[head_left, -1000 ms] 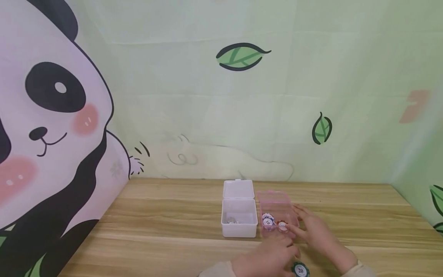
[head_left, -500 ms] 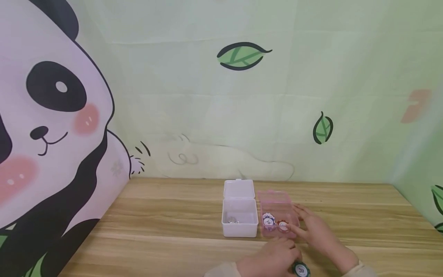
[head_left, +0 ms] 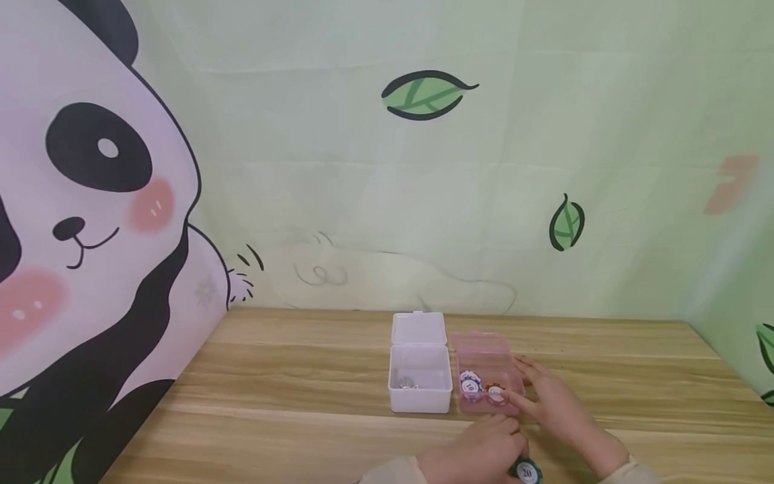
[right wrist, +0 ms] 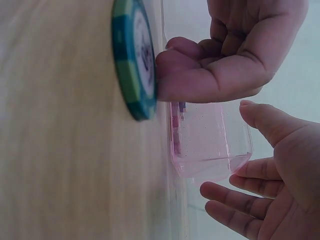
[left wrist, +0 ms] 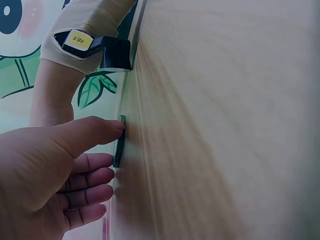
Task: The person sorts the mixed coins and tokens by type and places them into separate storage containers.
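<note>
My left hand point(head_left: 480, 447) is low in front of the boxes, pinching the edges of a green poker chip point(head_left: 529, 472) marked 20 between thumb and index finger. The chip lies close over the wooden table point(head_left: 290, 403), face up. In the left wrist view the thumb tip sits at one end of the chip point(left wrist: 119, 145), the index fingertip at the other. My right hand point(head_left: 559, 403) spreads around the right side of a pink see-through box point(head_left: 486, 407), its fingers fairly straight, thumb at the rim. Inside that box are blue-and-white poker chips point(head_left: 470, 386) and a red poker chip point(head_left: 496, 394).
Left of the pink box stands a white box point(head_left: 419, 401) with its lid raised. It holds a few small clear or silvery pieces point(head_left: 406, 382). A printed cloth backdrop point(head_left: 302, 134) with a panda point(head_left: 127, 222) rises behind the table.
My left hand has drawn slightly right and down beside the green poker chip, away from the pink box. The right hand keeps its place at the pink box.
</note>
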{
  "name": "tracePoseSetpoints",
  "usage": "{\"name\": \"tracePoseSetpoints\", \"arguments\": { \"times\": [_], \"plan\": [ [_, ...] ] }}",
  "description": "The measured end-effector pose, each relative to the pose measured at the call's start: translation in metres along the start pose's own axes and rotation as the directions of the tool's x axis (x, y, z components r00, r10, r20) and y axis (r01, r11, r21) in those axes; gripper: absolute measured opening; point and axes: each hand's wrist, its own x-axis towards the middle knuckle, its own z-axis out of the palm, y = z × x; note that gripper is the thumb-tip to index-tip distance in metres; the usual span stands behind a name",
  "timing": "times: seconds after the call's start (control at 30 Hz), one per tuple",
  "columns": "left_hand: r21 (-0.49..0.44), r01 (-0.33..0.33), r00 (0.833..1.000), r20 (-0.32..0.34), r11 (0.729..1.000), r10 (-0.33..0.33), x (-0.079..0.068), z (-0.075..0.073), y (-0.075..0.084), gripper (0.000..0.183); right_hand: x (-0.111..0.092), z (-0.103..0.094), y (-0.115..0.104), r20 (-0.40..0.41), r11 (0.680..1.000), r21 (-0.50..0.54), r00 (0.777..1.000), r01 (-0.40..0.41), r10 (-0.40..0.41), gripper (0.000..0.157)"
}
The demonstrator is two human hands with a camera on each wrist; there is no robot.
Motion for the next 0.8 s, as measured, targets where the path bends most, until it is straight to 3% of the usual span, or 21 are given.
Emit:
{"name": "tracePoseSetpoints", "arguments": {
  "times": [0.8],
  "plan": [
    [0.000,0.018,1.000,0.018,1.000,-0.018,0.0017,0.0009,0.0013,0.025,0.0001,-0.0003,-0.0013,-0.016,1.000,-0.006,1.000,-0.005,0.005,0.062]
  ]
}}
